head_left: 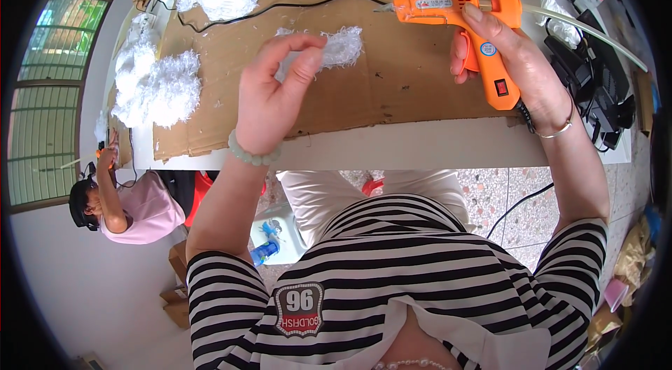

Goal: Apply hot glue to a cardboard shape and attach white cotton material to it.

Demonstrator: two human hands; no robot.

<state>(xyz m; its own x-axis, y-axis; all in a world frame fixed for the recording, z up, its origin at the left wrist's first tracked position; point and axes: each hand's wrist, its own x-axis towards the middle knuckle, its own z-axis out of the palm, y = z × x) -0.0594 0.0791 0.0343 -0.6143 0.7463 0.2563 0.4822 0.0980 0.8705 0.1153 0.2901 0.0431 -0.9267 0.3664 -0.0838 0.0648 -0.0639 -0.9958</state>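
Note:
My right hand (521, 65) grips an orange hot glue gun (501, 83) by its handle, with the thumb on its upper body and fingers by the trigger. The nozzle points left, and a long pale glue stick (595, 25) runs out of its back. My left hand (269, 93), with a pale green bead bracelet on the wrist, is curled, thumb and forefinger tips close together. What lies between them, if anything, I cannot make out. Just beyond those fingertips is a small fuzzy white piece (343, 46), partly hidden by the hand.
Cardboard (399, 93) covers the white table (420, 142). Shiny white fluffy heaps (157, 86) lie at left and far left. A black cord (301, 4) crosses the cardboard. Black devices (595, 83) crowd the right edge. Another person (143, 209) works at the left.

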